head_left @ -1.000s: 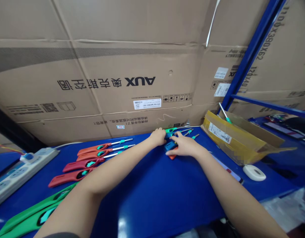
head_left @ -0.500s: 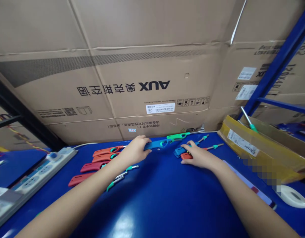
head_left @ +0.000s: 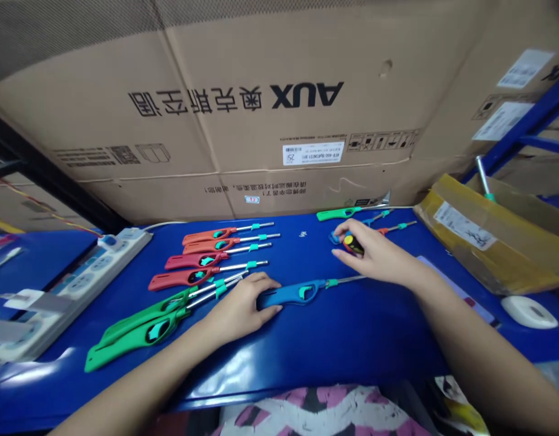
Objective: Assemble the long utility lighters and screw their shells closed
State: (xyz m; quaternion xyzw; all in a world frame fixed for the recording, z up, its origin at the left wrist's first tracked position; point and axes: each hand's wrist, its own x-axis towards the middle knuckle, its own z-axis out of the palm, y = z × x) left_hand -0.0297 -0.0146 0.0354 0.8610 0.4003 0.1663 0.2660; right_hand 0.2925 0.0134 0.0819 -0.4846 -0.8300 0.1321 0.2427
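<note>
Lighter (head_left: 286, 295) between your hands: probably light, stiff; grip behind trigger (head_left: 304, 293).
Left hand (head_left: 245, 309): half-curled, pinching its end.
Right hand (head_left: 377, 251): curled round yellow-black tool (head_left: 353, 243).

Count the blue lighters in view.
2. Near blue lighter: handle end in the left hand. Far blue lighter: partly covered by the right hand. More may be hidden under that hand or in the box.
</note>
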